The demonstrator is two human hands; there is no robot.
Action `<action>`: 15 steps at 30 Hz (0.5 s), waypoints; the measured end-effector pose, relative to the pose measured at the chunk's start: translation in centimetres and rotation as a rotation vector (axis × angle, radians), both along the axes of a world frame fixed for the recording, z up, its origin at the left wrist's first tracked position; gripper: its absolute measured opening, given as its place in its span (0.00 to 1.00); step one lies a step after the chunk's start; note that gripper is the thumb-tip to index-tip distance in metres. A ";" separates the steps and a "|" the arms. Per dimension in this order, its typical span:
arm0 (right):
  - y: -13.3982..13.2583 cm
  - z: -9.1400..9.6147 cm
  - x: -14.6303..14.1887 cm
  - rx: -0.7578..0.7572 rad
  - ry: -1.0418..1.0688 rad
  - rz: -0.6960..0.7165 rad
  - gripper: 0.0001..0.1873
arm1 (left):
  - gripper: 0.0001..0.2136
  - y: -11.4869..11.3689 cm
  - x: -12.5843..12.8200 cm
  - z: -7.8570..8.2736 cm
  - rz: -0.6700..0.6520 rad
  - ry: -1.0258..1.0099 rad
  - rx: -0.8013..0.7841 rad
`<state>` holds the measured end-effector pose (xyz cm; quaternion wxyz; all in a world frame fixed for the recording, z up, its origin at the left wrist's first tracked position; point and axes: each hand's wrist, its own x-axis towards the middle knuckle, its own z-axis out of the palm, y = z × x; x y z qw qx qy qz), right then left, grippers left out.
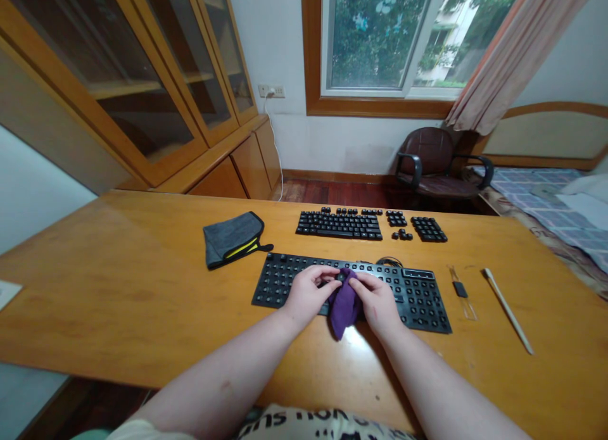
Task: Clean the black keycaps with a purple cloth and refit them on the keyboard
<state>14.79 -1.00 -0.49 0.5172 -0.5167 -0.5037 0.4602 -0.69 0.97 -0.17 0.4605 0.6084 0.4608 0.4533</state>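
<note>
Over the middle of a black keyboard base (418, 301), stripped of most of its keycaps, my two hands meet. Between the fingertips of my left hand (308, 291) is a small black keycap (341, 277). My right hand (377, 297) pinches a purple cloth (345, 310) against that keycap, and the cloth's lower end hangs down toward the desk. Behind the base, loose black keycaps (338, 225) lie in keyboard order, with the number-pad caps (429, 229) at the right. My hands hide part of the base.
A folded grey cloth (232, 234) with a yellow inner side lies left of the base. To the right are a wire keycap puller (460, 289) and a thin brush (508, 310). The wooden desk (118, 288) ends before a chair (430, 161) and a cabinet (228, 177).
</note>
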 end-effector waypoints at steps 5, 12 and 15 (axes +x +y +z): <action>0.0 -0.1 -0.2 0.077 -0.034 0.010 0.07 | 0.08 -0.1 0.0 -0.3 -0.015 0.104 0.056; 0.0 0.1 -0.2 -0.008 0.001 0.030 0.05 | 0.08 -0.5 -0.1 0.5 -0.041 0.229 0.174; 0.0 0.2 -0.1 -0.025 0.048 0.042 0.05 | 0.08 -0.5 -0.1 0.5 -0.057 0.239 0.156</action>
